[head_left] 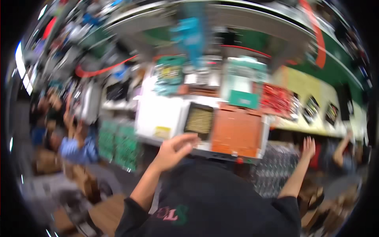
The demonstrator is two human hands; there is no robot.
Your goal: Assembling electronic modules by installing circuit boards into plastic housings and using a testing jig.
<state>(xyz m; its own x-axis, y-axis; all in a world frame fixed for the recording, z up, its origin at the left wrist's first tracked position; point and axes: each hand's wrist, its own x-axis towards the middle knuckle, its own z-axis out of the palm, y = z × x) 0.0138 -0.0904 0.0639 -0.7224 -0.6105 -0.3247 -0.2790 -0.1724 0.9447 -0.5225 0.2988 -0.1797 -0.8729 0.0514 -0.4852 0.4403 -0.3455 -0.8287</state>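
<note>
My left hand (173, 152) reaches over the front edge of the workbench with its fingers stretched to the right and the thumb apart. Nothing shows in it. Just beyond its fingertips lies a black tray (200, 120) filled with small gold-coloured parts. To the right of the tray is a flat orange-brown panel (237, 132). My right hand (309, 148) is off to the right, fingers pointing up and slightly apart, holding nothing that I can see. Below and left of it stand stacked clear plastic trays (275, 166). The picture is smeared by motion.
A teal box (244, 99), a red bin of parts (276, 100) and a bright white surface (158, 112) are on the bench. Green crates (118, 144) stand at left. A blurred blue thing (191, 37) hangs above. Other people sit at both sides.
</note>
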